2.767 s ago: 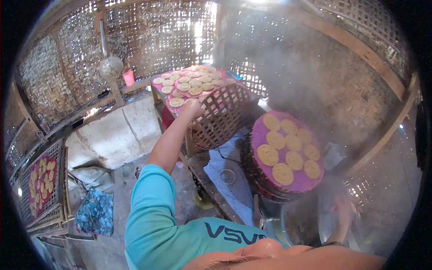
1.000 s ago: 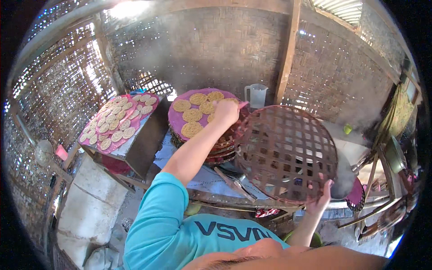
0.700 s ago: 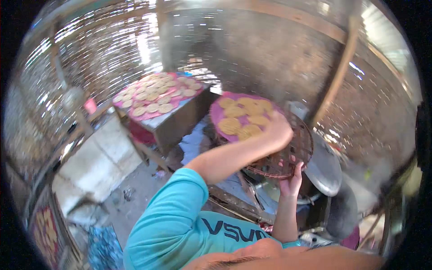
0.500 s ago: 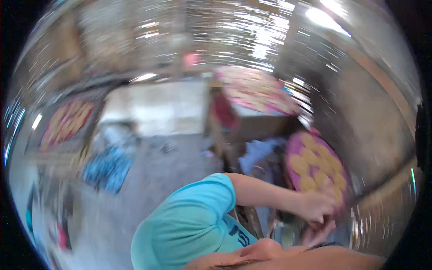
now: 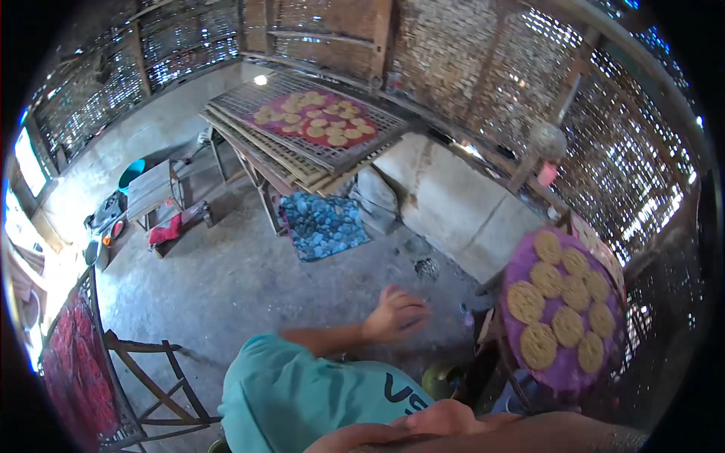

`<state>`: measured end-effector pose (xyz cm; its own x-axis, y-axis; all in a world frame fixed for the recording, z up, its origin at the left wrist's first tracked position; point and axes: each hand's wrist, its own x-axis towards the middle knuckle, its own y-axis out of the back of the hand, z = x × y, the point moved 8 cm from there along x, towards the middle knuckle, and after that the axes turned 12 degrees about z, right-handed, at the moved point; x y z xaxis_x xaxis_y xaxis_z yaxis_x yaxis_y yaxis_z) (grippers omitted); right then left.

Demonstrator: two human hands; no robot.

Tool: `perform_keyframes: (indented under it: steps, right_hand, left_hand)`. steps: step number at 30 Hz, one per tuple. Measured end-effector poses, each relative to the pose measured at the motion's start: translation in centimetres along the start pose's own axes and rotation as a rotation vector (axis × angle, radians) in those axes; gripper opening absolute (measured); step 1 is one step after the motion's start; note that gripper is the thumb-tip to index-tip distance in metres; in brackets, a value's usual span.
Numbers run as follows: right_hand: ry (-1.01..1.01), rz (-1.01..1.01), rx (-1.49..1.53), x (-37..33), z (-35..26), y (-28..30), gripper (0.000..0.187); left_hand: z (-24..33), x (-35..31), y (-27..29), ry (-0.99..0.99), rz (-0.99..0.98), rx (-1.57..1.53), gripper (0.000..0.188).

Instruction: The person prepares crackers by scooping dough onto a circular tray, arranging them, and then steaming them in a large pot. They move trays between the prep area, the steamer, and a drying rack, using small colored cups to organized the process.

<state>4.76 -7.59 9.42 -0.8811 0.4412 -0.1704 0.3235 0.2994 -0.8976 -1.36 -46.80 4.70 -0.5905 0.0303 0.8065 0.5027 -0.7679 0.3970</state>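
Over the grey floor, my left hand is held out in front of my turquoise shirt. Its fingers are loosely bent, with nothing visible in them. To its right is a rounded purple tray or sheet, apart from this hand and tilted toward me. Several flat, tan coiled rounds, like pressed noodle or dough cakes, lie on it. My right hand is out of sight; whether it supports the tray underneath cannot be seen.
Slatted racks at the back hold more tan rounds on a pink-purple sheet. A blue pebble-patterned mat lies before them, beside a pale low block. A wooden folding stand is at lower left, a low bench farther back.
The view has swung left and is sharper. My left hand, earlier over the rounds near the tray's front edge, has come away leftward. The tray now appears larger and more tilted toward me.
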Motion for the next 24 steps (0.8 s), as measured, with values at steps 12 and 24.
perform_keyframes:
  steps: [12, 24]
  right_hand:
    - [-0.655, -0.458, -0.014, 9.5, 56.3, -24.3, 0.024]
    - [-0.765, -0.135, -0.468, -0.7, 91.2, -35.4, 0.033]
  left_hand:
    - [-22.8, -8.1, 20.5, 0.489, 0.134, 0.534, 0.014]
    - [-29.6, -14.3, 28.3, 0.847, 0.374, 0.586, 0.012]
